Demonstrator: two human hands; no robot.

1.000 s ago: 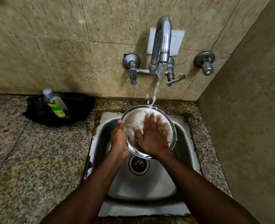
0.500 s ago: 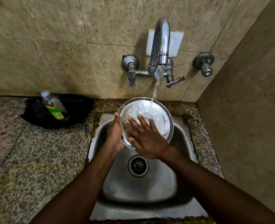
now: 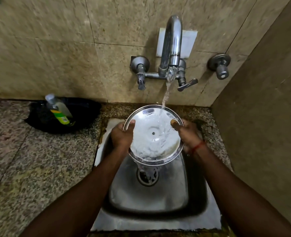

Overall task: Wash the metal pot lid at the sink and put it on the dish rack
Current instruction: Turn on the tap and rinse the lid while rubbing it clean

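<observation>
Left hand [image 3: 122, 136] and right hand [image 3: 189, 134] clamped opposite rim edges, thumbs over inner face. Steel sink [image 3: 167, 199] below; metal pot lid [image 3: 151, 139] hung between hands, tilted toward person. Tap stream [image 3: 164, 98] struck it. Dish rack unseen.

The person's left hand [image 3: 122, 135] and right hand [image 3: 188, 134] were bare, as were both forearms, and a thin red thread band [image 3: 197, 146] circled the right wrist.

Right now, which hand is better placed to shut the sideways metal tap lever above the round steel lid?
Probably right: right hand grips the lid beneath that lever; left hand is across the stream.
</observation>
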